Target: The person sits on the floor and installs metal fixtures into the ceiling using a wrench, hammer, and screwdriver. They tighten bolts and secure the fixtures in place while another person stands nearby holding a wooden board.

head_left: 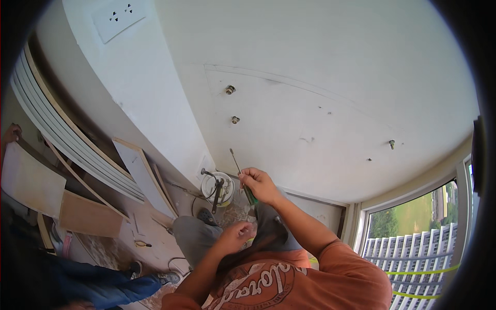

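In front of my knees my right hand [260, 185] is closed around a screwdriver [235, 160]. Its thin metal shaft points up toward the white wall, and part of a green handle shows below my fingers. My left hand [237, 236] rests low by my lap with its fingers curled in; whatever they may hold is hidden. Just beyond the screwdriver, a white bucket [211, 182] stands by the wall corner with a black-handled tool [218, 196] across its top. Brass pipe fittings [230, 90] stick out of the wall ahead.
A co-worker's blue-trousered legs [98, 281] stretch across the lower left; a hand [13, 133] grips a panel there. Leaning boards [139, 170], wood pieces [90, 214] and yellow-handled pliers [142, 243] lie left. A window [413, 237] is at right, a wall socket [119, 19] upper left.
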`<state>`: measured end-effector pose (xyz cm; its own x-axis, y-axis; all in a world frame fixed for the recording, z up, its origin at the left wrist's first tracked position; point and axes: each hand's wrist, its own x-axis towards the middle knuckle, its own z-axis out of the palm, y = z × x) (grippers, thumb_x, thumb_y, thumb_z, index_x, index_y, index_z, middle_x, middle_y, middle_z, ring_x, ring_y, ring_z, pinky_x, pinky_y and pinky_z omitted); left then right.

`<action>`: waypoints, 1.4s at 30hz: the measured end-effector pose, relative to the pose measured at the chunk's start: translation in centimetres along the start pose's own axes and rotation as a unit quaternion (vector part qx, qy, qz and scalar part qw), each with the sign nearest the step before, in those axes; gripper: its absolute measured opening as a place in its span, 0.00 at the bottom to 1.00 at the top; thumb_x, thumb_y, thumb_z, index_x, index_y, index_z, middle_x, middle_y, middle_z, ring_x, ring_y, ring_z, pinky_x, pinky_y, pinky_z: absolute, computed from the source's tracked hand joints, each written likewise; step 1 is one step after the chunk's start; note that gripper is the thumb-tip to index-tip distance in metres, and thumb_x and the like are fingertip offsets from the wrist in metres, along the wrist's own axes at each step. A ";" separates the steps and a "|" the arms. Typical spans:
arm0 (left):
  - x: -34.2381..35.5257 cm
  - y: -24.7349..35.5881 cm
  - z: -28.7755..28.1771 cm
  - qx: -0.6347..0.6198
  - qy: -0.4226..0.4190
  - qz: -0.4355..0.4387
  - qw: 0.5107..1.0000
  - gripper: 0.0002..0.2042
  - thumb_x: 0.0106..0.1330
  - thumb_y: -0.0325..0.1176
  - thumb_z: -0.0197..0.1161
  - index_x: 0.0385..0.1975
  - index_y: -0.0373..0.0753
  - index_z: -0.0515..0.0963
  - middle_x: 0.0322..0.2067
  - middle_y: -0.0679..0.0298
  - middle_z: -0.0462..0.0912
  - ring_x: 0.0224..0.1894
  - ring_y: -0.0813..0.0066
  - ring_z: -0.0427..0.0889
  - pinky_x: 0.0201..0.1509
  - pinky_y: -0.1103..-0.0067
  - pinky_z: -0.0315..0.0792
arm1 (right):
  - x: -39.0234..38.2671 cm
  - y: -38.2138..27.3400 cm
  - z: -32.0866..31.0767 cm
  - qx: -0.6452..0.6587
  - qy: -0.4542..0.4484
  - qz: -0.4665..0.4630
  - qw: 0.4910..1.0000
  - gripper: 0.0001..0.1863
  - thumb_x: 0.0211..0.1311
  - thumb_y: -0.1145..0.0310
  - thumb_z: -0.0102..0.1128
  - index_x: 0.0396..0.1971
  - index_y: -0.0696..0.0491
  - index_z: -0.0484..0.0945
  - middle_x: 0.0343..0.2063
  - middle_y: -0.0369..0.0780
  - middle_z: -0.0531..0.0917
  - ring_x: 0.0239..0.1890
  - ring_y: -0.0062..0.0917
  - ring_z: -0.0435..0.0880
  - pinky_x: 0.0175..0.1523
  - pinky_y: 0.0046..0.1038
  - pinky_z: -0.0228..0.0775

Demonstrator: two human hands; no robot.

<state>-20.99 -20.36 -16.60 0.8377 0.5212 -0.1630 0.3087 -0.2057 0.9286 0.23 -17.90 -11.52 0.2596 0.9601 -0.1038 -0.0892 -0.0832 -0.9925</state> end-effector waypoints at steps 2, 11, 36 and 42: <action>-2.0 -0.2 1.2 0.069 -0.072 -0.002 0.995 0.19 0.64 0.39 0.64 0.49 0.34 0.75 0.38 0.55 0.82 0.40 0.65 0.82 0.46 0.74 0.74 | 0.8 -3.4 0.0 0.048 0.057 -0.036 0.997 0.12 0.66 0.64 0.57 0.40 0.58 0.76 0.25 0.32 0.78 0.28 0.14 0.74 0.35 0.19 0.66; -5.4 0.8 1.8 0.127 -0.067 -0.087 0.986 0.25 0.57 0.47 0.64 0.46 0.32 0.75 0.40 0.48 0.82 0.45 0.48 0.80 0.47 0.66 0.72 | 6.6 -11.6 0.8 0.126 0.121 -0.107 0.979 0.13 0.61 0.63 0.61 0.38 0.59 0.76 0.23 0.31 0.74 0.25 0.14 0.69 0.31 0.19 0.62; -4.1 4.5 -2.4 -0.228 0.206 0.174 0.935 0.21 0.71 0.50 0.52 0.38 0.32 0.72 0.21 0.65 0.73 0.20 0.80 0.71 0.24 0.82 0.64 | 7.9 -15.1 1.2 0.228 0.133 0.009 0.964 0.12 0.57 0.65 0.62 0.37 0.56 0.77 0.24 0.33 0.73 0.24 0.18 0.69 0.26 0.23 0.60; -3.7 5.2 -2.7 -0.194 0.172 0.178 0.949 0.23 0.70 0.52 0.51 0.37 0.32 0.71 0.20 0.63 0.73 0.21 0.78 0.72 0.26 0.81 0.66 | 8.2 -16.2 2.2 0.329 0.115 0.028 0.937 0.10 0.60 0.64 0.60 0.23 0.46 0.69 0.15 0.29 0.69 0.13 0.15 0.59 0.18 0.21 0.49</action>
<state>-23.74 -21.14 -10.32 0.6413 0.7284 0.2413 -0.2117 -0.1343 0.9681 1.63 -8.10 3.84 0.4305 0.8702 -0.2397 -0.6624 0.1242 -0.7388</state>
